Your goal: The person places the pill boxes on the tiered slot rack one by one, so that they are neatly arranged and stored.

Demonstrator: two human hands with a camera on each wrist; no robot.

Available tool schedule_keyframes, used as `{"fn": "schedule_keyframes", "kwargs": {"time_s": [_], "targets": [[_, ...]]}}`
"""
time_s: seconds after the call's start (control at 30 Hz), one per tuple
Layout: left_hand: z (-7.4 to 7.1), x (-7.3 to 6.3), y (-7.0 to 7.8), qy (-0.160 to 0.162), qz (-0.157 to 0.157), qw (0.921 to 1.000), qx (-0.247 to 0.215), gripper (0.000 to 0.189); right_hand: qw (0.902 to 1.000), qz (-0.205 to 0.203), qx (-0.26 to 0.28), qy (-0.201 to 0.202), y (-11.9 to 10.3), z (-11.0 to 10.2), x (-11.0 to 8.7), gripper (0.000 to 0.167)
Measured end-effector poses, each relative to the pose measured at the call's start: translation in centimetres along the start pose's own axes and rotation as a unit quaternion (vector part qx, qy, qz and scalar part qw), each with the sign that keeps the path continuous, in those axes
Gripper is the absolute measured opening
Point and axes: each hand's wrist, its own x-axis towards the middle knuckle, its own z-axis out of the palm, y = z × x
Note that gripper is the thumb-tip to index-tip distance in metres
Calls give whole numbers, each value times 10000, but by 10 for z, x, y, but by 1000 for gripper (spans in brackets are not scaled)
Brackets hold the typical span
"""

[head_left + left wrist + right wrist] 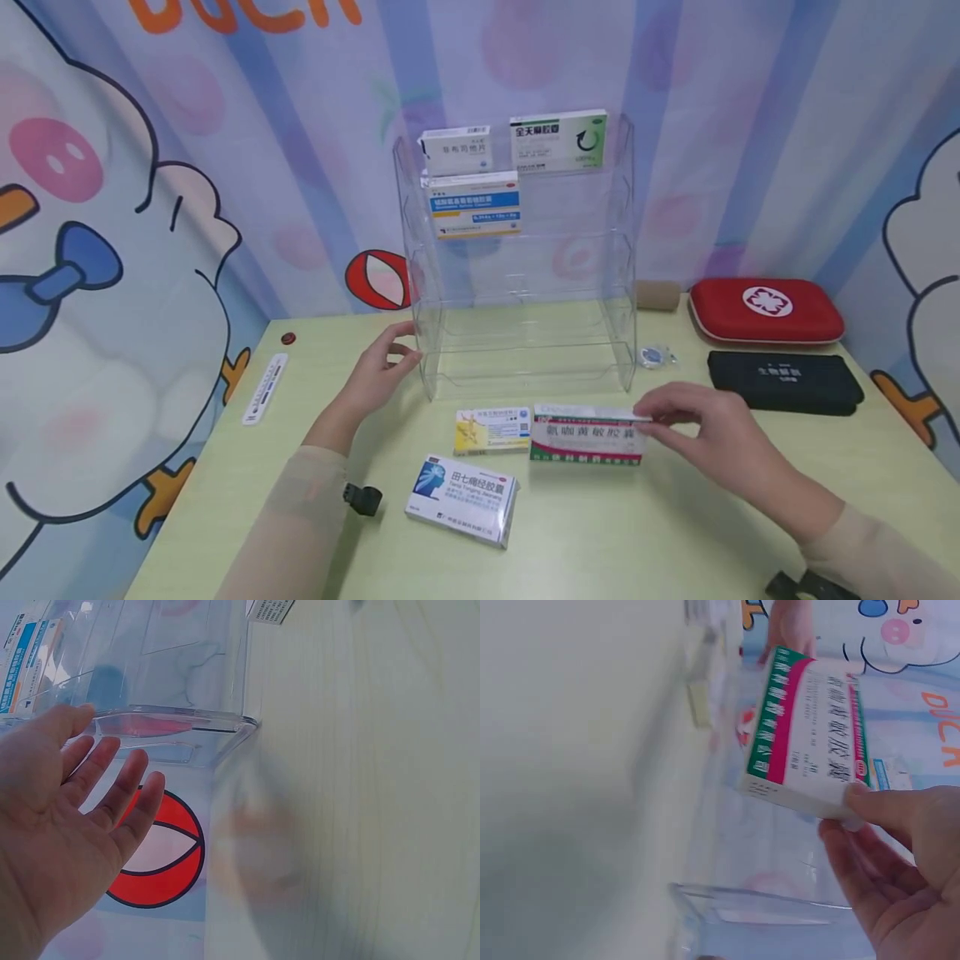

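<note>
Looks onto a printed blue-and-lilac striped backdrop (716, 108) with orange lettering (273, 23) up high, a big white cartoon duck (112, 342) in a blue bow tie (56, 287) at left, a red-and-white ball (381, 280) low down and another white figure (930, 283) at the right edge; includes a pale yellow-green table (600, 533), faintly wood-grained, under soft, diffuse light

Green and magenta bands stripe the white capsule box (586, 438).
</note>
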Motion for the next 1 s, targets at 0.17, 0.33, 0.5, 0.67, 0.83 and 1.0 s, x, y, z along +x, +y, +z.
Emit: {"fn": "schedule_keyframes", "kwargs": {"time_s": [0.17,0.33,0.5,0.67,0.83,1.0], "targets": [[0,-1,0,-6,-4,10000,-14,53,9910,-662,-193,1144,-8,-31,49,33],[0,-2,1,-31,-70,10000,-8,54,9764,-1021,-225,1887,-21,-68,108,26],[-1,-2,2,-10,-83,10000,28,53,9621,-864,16,2586,-30,-99,166,23],[-2,1,2,-21,-30,10000,42,53,9440,-1107,-215,3101,-28,-113,205,21],[-1,1,3,-43,-71,10000,45,54,9487,-1097,-360,2942,-27,-114,222,19],[-2,-1,4,-52,-42,10000,50,54,9586,-1070,-533,2583,-25,-110,228,18]]}}
